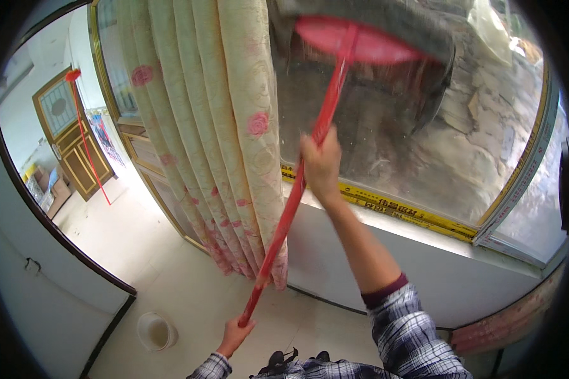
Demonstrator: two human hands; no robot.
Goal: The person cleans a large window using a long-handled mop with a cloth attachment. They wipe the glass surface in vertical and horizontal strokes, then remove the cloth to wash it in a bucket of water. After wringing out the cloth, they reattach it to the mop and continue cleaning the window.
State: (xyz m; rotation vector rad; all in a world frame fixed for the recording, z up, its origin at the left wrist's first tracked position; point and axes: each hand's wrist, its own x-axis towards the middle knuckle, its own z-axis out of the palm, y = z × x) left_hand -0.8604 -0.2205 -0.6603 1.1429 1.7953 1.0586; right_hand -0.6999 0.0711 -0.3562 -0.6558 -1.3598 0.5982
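Observation:
A long red pole (284,220) runs up from the bottom middle to a wide pink-red mop or squeegee head (360,41), which is held up at a large window pane (384,142); dark material, blurred, shows around the head. My right hand (322,158) is closed around the upper part of the pole, in front of the window. Lower down, my left hand (236,334) grips the pole close to its bottom end. Yellow tape bearing writing (408,208) lines the bottom of the window frame.
Flowered curtains (208,128) hang just left of the window. A white bucket (157,331) of cloudy liquid stands on the tiled floor at the lower left. Through a doorway, a red-handled broom or duster (89,151) leans by a brown door (71,132).

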